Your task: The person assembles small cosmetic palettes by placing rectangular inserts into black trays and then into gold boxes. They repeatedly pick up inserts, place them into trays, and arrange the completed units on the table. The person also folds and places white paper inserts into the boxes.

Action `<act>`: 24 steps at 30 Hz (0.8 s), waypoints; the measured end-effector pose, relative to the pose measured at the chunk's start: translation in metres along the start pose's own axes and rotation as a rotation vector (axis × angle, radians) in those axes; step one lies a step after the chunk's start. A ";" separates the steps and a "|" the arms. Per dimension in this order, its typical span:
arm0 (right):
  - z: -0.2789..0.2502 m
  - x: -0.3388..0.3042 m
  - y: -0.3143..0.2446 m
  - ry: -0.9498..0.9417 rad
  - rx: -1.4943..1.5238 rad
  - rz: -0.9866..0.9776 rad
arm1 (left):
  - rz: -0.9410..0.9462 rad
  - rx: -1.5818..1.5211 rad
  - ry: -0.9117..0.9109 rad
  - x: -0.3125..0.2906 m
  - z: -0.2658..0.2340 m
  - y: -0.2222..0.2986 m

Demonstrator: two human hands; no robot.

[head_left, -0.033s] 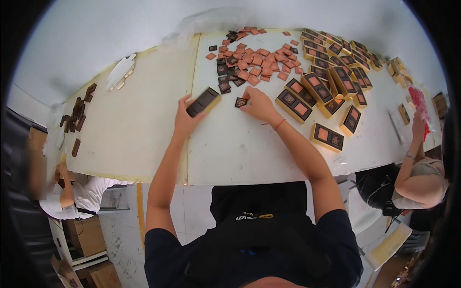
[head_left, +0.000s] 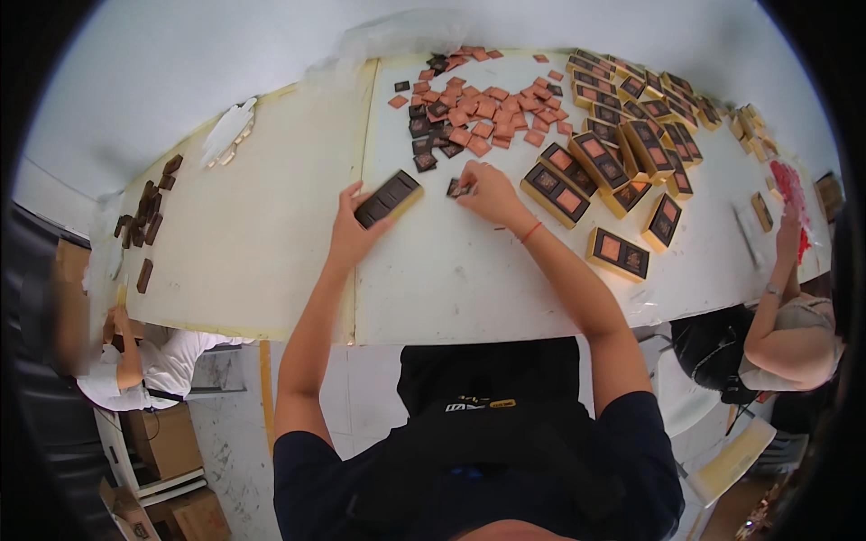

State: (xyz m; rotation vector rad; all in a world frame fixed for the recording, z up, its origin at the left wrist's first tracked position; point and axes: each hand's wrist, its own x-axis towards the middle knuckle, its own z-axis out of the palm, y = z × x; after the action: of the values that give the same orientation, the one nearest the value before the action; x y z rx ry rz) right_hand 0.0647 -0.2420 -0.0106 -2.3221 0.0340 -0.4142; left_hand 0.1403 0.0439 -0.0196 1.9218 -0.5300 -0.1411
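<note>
My left hand (head_left: 359, 222) is wrapped round a small oblong box (head_left: 389, 199) with gold sides and a dark insert with hollow slots, holding it tilted above the white table. To the right of it, my right hand (head_left: 487, 191) pinches a small dark square packet (head_left: 456, 188) by its edge. That packet is tilted, partly hidden by the fingers. Just beyond both hands lie a loose heap of copper-pink square packets (head_left: 487, 110) and a cluster of dark square packets (head_left: 422, 144). Close to my right hand stands a gold box (head_left: 556, 194) holding one dark and one pink square.
Many similar filled gold boxes (head_left: 622, 245) are stacked at the right. Dark oblong blocks (head_left: 145, 275) lie at the far left of the table (head_left: 271, 243). A person (head_left: 144, 361) sits at the left, and another (head_left: 794, 334) at the right handles something red (head_left: 792, 194).
The box in my left hand has shifted slightly right and away from my body. The dark packet in my right fingers has tilted up from lying flatter.
</note>
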 end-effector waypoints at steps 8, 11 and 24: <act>-0.009 -0.043 -0.056 -0.183 0.554 -0.113 | -0.005 -0.183 -0.394 -0.058 0.029 0.048; -0.003 -0.071 -0.077 -0.158 0.248 -0.184 | 0.026 -0.101 -0.447 -0.051 0.046 0.066; -0.015 -0.072 -0.061 0.015 -0.094 -0.456 | 0.645 0.490 -0.022 -0.076 0.052 0.057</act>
State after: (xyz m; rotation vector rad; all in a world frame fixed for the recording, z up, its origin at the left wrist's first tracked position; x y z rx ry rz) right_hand -0.0140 -0.1981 0.0212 -2.4115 -0.4852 -0.6667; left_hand 0.0376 0.0137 -0.0004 2.1060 -1.2580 0.4193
